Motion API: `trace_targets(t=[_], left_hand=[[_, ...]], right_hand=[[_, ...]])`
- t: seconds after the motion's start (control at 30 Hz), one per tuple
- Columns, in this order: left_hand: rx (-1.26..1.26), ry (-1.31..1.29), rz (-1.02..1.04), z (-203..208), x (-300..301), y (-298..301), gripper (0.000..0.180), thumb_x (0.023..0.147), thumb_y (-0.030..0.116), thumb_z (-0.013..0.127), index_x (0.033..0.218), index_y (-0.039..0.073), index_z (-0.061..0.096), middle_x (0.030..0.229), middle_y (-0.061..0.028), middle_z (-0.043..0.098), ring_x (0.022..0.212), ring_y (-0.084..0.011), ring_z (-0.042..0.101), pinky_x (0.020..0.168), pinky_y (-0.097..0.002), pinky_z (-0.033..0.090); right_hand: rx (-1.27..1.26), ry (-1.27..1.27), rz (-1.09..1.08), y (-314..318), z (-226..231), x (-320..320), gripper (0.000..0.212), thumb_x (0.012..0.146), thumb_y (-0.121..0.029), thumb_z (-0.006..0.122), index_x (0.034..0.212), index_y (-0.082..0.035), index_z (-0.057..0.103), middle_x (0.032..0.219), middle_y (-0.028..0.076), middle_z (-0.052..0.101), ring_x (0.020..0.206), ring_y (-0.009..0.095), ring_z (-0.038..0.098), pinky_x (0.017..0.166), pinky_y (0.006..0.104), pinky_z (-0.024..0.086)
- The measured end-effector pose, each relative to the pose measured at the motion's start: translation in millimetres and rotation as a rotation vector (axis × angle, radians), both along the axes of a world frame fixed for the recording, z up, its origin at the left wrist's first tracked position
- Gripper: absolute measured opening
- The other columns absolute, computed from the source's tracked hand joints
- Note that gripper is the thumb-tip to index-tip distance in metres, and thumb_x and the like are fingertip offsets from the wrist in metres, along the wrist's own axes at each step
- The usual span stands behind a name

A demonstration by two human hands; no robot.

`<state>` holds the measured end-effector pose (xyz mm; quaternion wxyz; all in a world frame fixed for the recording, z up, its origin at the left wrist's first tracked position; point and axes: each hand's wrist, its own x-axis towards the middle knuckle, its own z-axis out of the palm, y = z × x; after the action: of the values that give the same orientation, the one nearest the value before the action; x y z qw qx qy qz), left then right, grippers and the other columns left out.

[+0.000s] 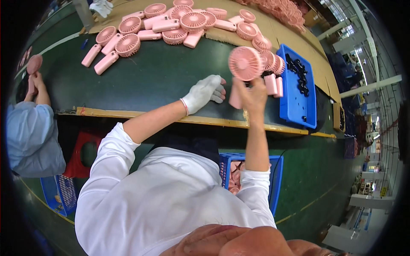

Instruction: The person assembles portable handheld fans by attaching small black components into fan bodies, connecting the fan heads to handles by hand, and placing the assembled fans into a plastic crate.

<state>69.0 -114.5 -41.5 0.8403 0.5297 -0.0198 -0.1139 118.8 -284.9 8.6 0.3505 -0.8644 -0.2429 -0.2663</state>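
My right hand (pixel 255 99) grips a pink handheld fan (pixel 245 63) by its handle, with the round grille held upward above the table's near edge. To its left, my left hand (pixel 205 94) is near the tabletop in a white glove with bare fingertips; its fingers are loosely bent and apart, with nothing seen in them. Just right of the held fan, several more pink fans (pixel 270 83) lie together. A blue tray (pixel 311 100) beside them contains small black parts (pixel 297 68).
Many pink fans (pixel 171 25) are spread at the table's far side, partly on cardboard (pixel 222 36). Pink parts (pixel 282 10) heap up behind. A blue crate (pixel 224 168) of pink pieces stands below the table. At far left, another person (pixel 32 136) sits holding a pink fan.
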Motion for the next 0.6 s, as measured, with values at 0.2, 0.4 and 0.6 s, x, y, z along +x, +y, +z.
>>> trace_targets(t=[0.2,0.4,0.6], left_hand=[[0.121,-0.064,-0.008,7,-7,0,0.04,0.1,0.034,0.037,0.116,0.0,0.048,0.093,-0.0095,0.057,0.084,-0.0171,0.06,0.076,-0.0293,0.052],[0.144,-0.064,-0.044,11,-6,3,0.032,0.098,0.029,0.044,0.112,0.001,0.051,0.087,-0.0085,0.059,0.079,-0.016,0.062,0.073,-0.0284,0.053],[0.739,-0.319,0.037,29,-9,26,0.031,0.092,0.028,0.052,0.106,0.001,0.059,0.089,-0.01,0.065,0.082,-0.0175,0.064,0.075,-0.031,0.051]], right_hand=[[-0.403,0.007,-0.444,-57,-2,52,0.037,0.073,-0.034,0.074,0.094,-0.004,0.071,0.108,0.02,0.058,0.099,0.038,0.056,0.085,0.0469,0.045],[-0.468,-0.119,-0.288,-59,-12,52,0.042,0.06,-0.028,0.08,0.092,-0.003,0.069,0.104,0.022,0.058,0.098,0.04,0.055,0.083,0.0473,0.046],[-0.369,0.14,-0.357,-47,-20,43,0.03,0.07,-0.02,0.07,0.093,-0.006,0.059,0.095,0.022,0.056,0.089,0.04,0.057,0.077,0.0467,0.049]])
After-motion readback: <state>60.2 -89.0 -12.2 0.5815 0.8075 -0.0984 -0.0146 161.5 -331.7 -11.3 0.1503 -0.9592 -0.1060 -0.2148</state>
